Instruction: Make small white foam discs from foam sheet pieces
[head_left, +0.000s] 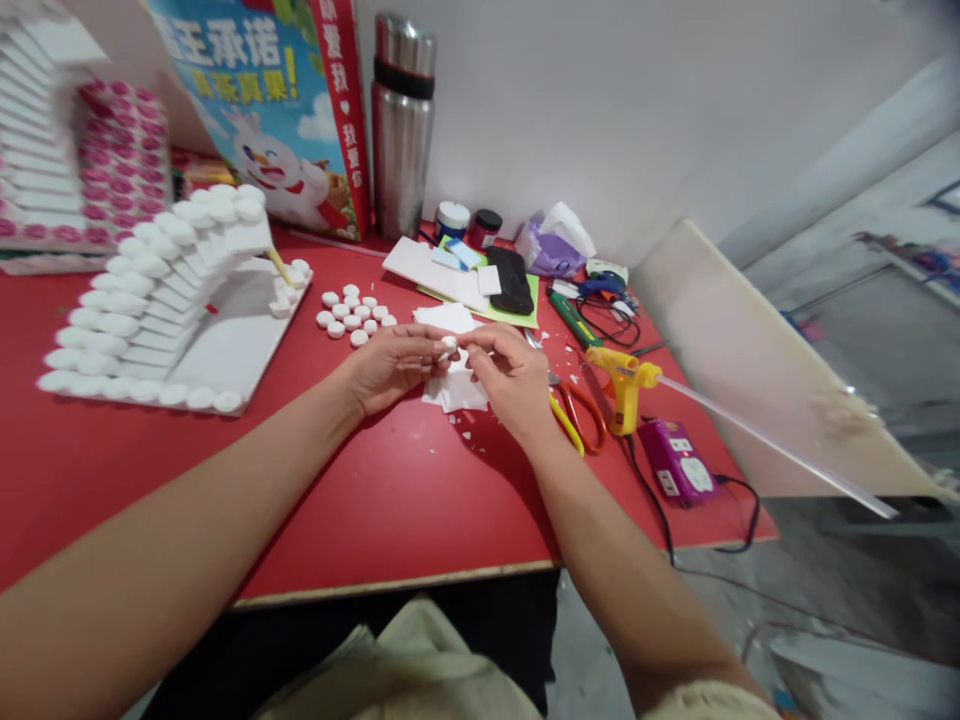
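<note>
My left hand (397, 365) pinches a small white round piece (448, 347) between thumb and fingertips over the middle of the red table. From the other side, my right hand (514, 378) meets it with bent, closed fingers; its index fingertip is at the piece, and anything else in its grip is too small to make out. Beneath both hands lie white paper sheets (461, 388) with little white scraps around them. Just beyond my left hand is a loose group of similar white round pieces (352, 318).
Left stands a white staircase model (217, 350) edged with white rounds; behind it, a pink-dotted model (124, 165). A steel flask (403, 130) stands at the back. Rightward lie pliers (589, 415), a yellow glue gun (624, 385) with a long stick, and a purple power socket (679, 465) with cords.
</note>
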